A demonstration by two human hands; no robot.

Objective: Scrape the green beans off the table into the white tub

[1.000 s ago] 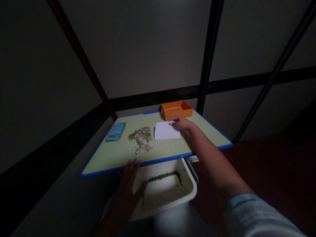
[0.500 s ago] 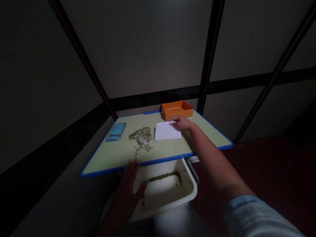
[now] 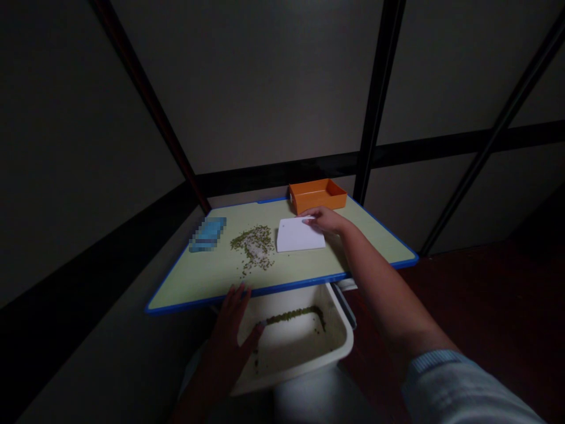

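Right hand (image 3: 325,220) has fingers clamped on one scraper (image 3: 298,237), right of one grain pile (image 3: 255,242); left hand (image 3: 230,327), thumb and fingers apart, by one near tub (image 3: 339,347).

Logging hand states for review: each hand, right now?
Left hand: open, at the near edge of the table.
Right hand: holding the flat white piece by its far edge.

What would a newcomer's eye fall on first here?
Probably the bright orange tray at the back of the tabletop, then the flat white piece in the right hand, nearer the camera. Left of that piece lies a scatter of green and whitish bits; below the near edge, a pale tub holds green bits too.
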